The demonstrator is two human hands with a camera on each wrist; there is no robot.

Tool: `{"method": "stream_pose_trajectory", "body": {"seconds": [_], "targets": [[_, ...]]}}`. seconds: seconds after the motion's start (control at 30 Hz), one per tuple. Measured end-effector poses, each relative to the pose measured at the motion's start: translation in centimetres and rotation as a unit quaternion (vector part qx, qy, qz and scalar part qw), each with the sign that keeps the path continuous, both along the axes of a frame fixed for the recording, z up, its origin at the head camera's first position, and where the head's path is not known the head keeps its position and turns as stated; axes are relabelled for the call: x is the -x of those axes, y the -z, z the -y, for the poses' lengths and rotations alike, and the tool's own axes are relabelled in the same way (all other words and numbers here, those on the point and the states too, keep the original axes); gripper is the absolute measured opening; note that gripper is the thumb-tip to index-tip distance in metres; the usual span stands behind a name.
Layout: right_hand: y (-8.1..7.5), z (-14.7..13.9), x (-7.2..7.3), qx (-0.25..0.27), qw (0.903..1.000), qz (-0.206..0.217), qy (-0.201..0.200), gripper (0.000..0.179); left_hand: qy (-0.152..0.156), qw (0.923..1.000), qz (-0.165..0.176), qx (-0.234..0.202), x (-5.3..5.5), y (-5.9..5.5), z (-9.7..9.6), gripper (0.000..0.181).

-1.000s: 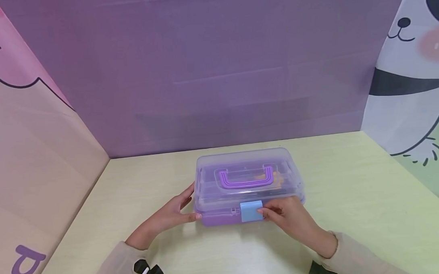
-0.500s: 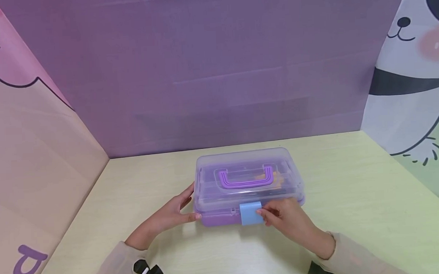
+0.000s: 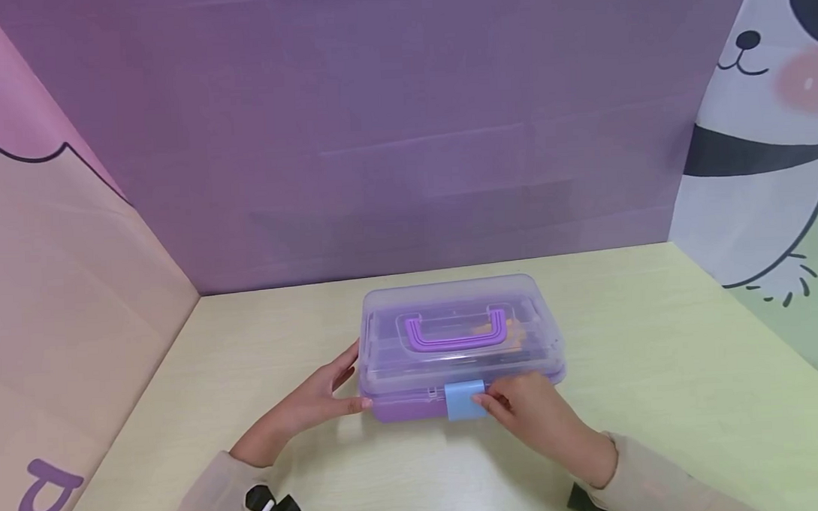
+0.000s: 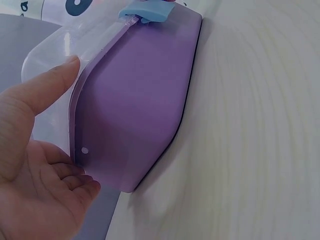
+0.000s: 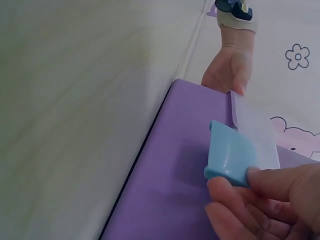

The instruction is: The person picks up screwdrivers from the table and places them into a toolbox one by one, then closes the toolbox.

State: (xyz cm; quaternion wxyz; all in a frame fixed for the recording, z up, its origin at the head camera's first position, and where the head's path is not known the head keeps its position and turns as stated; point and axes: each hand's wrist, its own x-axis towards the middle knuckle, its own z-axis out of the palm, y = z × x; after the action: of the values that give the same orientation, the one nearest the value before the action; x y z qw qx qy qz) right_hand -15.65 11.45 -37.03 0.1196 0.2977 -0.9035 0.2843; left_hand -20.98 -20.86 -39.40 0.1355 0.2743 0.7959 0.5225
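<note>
A purple plastic storage box [image 3: 407,408] with a clear lid [image 3: 384,309] stands on the table. At its left end my left hand [image 3: 313,402] holds the corner. In the left wrist view, the thumb [image 4: 55,82] lies on the lid's edge while the other fingers curl at the box's end. My right hand [image 3: 539,416] pinches the side of the light blue latch [image 3: 463,401] on the box's front. Seen from the right wrist, the latch [image 5: 230,152] tilts outward from the purple wall, between thumb and fingers. The lid rests down on the box.
A purple carry handle [image 3: 458,342] lies folded on the lid. Something orange [image 3: 513,331] shows blurrily through the clear plastic. Behind the pale wooden table [image 3: 656,367] rises a purple backdrop [image 3: 391,136], with printed panels at both sides.
The latch's lower edge has swung outward a little, and my right hand has come slightly down with it. My left hand stays at the box's corner.
</note>
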Motion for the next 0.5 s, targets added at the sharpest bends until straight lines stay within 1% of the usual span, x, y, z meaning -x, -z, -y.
{"method": "stream_pose_trajectory", "body": {"seconds": [0.13,0.23,0.3,0.37,0.43,0.5], "targets": [[0.11,0.09,-0.09,-0.031,0.9983,-0.045,0.016,0.035,0.002,1.0,-0.005,0.002,0.15,0.22,0.01,0.095],[0.38,0.05,-0.05,-0.054,0.9913,-0.118,0.022,0.033,0.004,1.0,-0.006,0.001,0.2,0.29,0.01,0.095],[0.52,0.02,0.01,-0.063,0.9829,-0.172,0.022,0.032,0.004,1.0,-0.006,0.001,0.19,0.3,0.0,0.095],[0.65,-0.01,0.11,-0.074,0.9709,-0.226,0.023,0.031,0.004,1.0,-0.006,0.002,0.16,0.31,0.01,0.095],[0.68,0.01,0.17,-0.084,0.9597,-0.268,0.019,0.035,0.005,1.0,-0.006,0.003,0.13,0.29,0.01,0.095],[0.66,0.08,0.25,-0.093,0.9489,-0.301,0.02,0.045,0.005,0.9999,-0.008,0.004,0.12,0.29,0.05,0.096]]}}
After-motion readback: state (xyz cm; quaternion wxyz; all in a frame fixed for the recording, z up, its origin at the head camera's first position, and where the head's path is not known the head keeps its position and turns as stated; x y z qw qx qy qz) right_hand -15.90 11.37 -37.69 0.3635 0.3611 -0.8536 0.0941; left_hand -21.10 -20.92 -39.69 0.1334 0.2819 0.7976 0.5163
